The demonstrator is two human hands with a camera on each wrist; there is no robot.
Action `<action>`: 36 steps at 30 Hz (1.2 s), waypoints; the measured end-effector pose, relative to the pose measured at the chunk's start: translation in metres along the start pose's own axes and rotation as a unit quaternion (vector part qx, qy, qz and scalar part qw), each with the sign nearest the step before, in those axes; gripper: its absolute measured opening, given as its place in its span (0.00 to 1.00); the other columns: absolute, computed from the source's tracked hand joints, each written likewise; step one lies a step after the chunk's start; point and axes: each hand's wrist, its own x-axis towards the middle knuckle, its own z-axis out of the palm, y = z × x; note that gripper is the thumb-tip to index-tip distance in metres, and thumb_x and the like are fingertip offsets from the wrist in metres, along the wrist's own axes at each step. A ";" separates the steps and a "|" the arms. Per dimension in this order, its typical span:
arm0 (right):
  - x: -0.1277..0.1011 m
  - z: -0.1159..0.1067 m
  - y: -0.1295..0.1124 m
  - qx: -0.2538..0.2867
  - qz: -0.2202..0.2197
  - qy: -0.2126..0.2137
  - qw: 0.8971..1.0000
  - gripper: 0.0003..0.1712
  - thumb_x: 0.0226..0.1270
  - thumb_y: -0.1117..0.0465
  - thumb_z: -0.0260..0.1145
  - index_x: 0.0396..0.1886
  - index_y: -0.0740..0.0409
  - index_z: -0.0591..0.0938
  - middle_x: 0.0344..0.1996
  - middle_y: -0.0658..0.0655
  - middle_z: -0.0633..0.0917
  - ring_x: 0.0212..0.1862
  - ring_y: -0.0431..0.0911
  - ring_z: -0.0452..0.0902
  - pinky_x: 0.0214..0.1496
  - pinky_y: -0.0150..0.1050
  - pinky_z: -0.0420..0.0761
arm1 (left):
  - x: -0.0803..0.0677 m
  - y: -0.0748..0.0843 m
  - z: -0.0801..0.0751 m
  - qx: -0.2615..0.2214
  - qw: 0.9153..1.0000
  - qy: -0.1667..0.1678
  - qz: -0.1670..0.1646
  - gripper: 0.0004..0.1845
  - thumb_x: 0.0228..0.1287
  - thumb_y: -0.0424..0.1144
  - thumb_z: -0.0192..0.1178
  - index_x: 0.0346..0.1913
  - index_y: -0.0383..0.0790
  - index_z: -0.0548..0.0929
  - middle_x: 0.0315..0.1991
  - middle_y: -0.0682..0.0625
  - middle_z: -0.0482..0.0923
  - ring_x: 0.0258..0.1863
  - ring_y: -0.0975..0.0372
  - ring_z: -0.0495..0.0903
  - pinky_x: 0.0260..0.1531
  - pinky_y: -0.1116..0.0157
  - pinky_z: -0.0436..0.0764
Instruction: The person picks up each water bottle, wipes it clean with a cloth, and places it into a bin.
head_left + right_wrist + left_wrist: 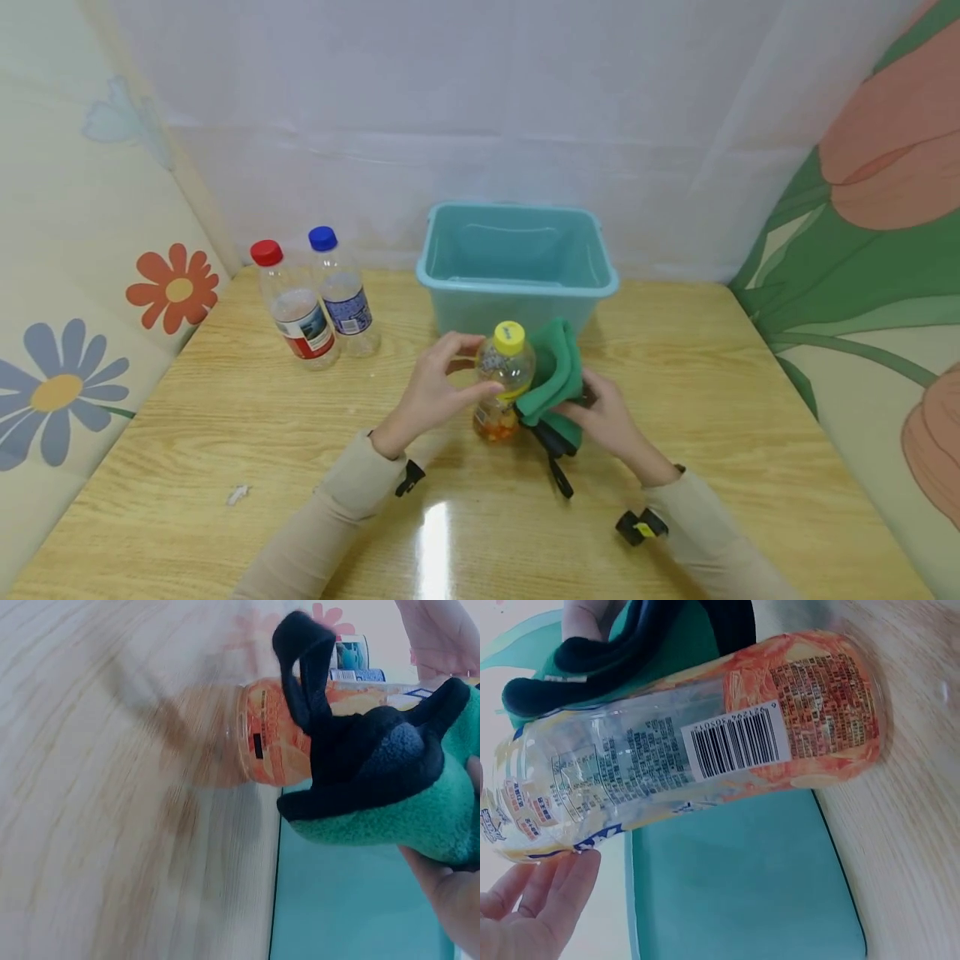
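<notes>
While left hand point(437, 385) pinched yellow-capped bottle point(512, 368) between thumb and fingers, right hand's point(607, 421) curled fingers gripped green fabric point(557, 379) alongside; I judged light, steady, upright hold best.

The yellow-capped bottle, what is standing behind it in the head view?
The turquoise bin stands behind the bottle. The bottle and the left hand cover part of the table in between, so anything small there cannot be seen.

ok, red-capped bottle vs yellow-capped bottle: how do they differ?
The red-capped bottle has red and white on its label; the yellow-capped bottle has orange print low down. No hand touches the red-capped bottle; the left hand holds the yellow-capped bottle. Both are see-through and capped.
</notes>
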 end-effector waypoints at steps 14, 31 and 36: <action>-0.007 -0.007 0.003 0.016 0.011 -0.016 1.000 0.18 0.51 0.77 0.65 0.45 0.71 0.75 0.38 0.66 0.80 0.38 0.37 0.76 0.35 0.36 0.83 | 0.008 -0.007 -0.013 -0.041 0.996 -0.074 -0.016 0.30 0.45 0.27 0.68 0.54 0.26 0.70 0.50 0.37 0.72 0.48 0.48 0.74 0.49 0.59 0.77; -0.004 -0.013 0.005 -0.004 0.002 -0.009 1.000 0.22 0.52 0.77 0.64 0.49 0.71 0.74 0.41 0.67 0.80 0.40 0.37 0.76 0.36 0.36 0.82 | 0.009 -0.011 -0.014 -0.071 0.992 -0.107 0.009 0.30 0.53 0.24 0.61 0.60 0.24 0.64 0.57 0.34 0.67 0.56 0.48 0.69 0.54 0.60 0.73; -0.002 -0.013 0.003 -0.013 -0.002 -0.007 1.000 0.23 0.51 0.78 0.65 0.50 0.71 0.73 0.40 0.68 0.80 0.39 0.37 0.76 0.35 0.36 0.82 | 0.008 -0.010 -0.011 -0.069 0.994 -0.086 0.024 0.32 0.52 0.23 0.61 0.61 0.26 0.63 0.58 0.35 0.66 0.56 0.49 0.68 0.54 0.60 0.74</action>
